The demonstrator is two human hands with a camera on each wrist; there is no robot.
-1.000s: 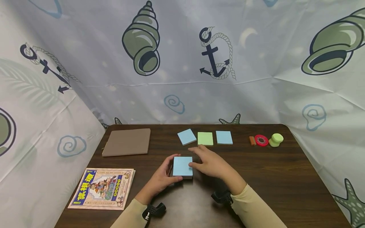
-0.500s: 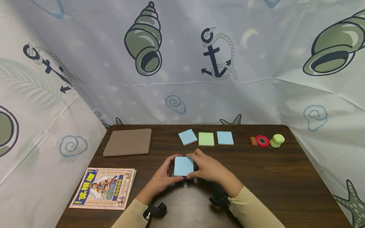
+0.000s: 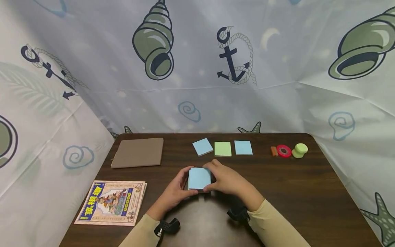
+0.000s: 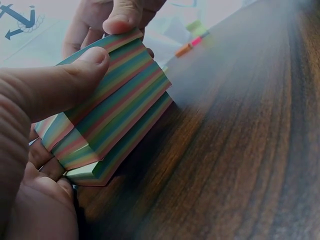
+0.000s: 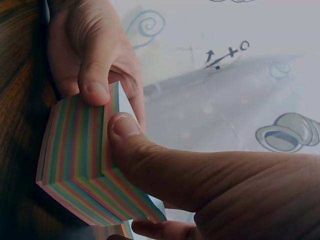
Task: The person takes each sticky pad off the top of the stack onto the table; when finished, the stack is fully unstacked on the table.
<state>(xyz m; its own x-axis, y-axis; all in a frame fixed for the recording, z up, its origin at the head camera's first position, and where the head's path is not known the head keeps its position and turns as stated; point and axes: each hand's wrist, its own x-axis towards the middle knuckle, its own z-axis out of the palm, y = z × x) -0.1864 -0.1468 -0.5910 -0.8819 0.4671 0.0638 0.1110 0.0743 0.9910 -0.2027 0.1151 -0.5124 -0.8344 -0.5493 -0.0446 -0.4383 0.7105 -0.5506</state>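
A stack of sticky note pads [image 4: 125, 105] with striped multicoloured edges and a blue top sheet is between both hands at the table's middle. My left hand [image 3: 176, 191] grips the stack from the left, thumb along the near side. From the right, my right hand [image 3: 227, 179] pinches the topmost blue pad [image 3: 199, 178], thumb on the near edge and fingers at the far edge. That pad sits slightly to the right of the ones below, so a thin green strip shows at its left. In the right wrist view the stack's layers [image 5: 75, 145] are unevenly lined up.
Behind the hands lie a tilted blue pad [image 3: 202, 146], a green pad [image 3: 222, 149] and another blue pad [image 3: 243, 147]. An orange block [image 3: 273, 151], a red ring-shaped item [image 3: 283, 151] and a green knob-like item [image 3: 299, 150] stand right. Left are a brown folder [image 3: 137, 153] and booklets [image 3: 110, 203].
My right hand has closed in from the right and taken hold of the top pad. The pad has slid slightly right over the stack. My left hand keeps its grip.
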